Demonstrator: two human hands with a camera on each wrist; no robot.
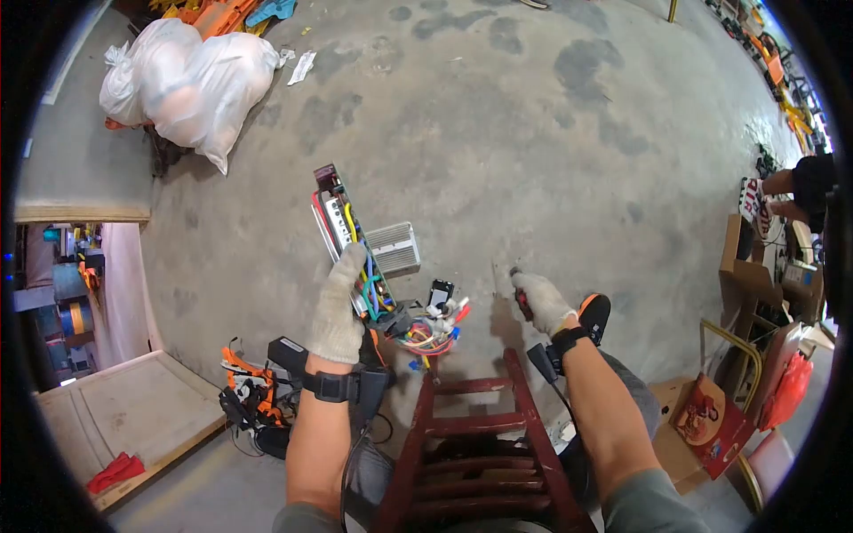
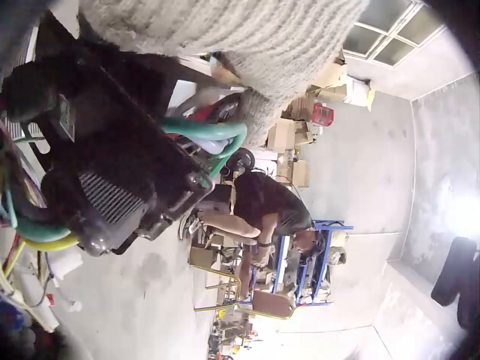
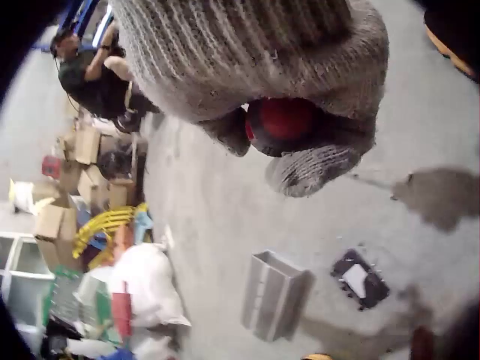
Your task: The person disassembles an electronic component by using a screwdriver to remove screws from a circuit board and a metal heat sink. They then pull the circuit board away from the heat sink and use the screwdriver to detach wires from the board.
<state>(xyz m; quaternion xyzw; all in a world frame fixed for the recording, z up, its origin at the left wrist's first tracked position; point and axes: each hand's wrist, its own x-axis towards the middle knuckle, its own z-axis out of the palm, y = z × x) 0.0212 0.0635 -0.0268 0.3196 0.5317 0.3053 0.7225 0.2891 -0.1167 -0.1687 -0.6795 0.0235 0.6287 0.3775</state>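
In the head view my gloved left hand (image 1: 338, 306) grips a long electronic controller unit (image 1: 333, 209) with its circuit board and colored wires exposed. A bundle of wires with plugs (image 1: 431, 336) hangs from its lower end. The left wrist view shows the unit's black connector housing (image 2: 112, 165) and a thick green wire (image 2: 225, 135) close below the glove. My gloved right hand (image 1: 544, 302) holds a screwdriver (image 3: 285, 124) by its red and black handle, away from the unit. Between the hands are a grey metal housing (image 1: 394, 249) and a small black plate (image 1: 440, 293) on the floor.
A dark red stool (image 1: 471, 422) stands between my legs. White bags (image 1: 195, 84) lie at the far left. To the left are a wooden panel (image 1: 133, 417) and orange-black gear (image 1: 249, 382). At right are cardboard boxes (image 1: 751, 266); another person (image 2: 262, 206) is beyond.
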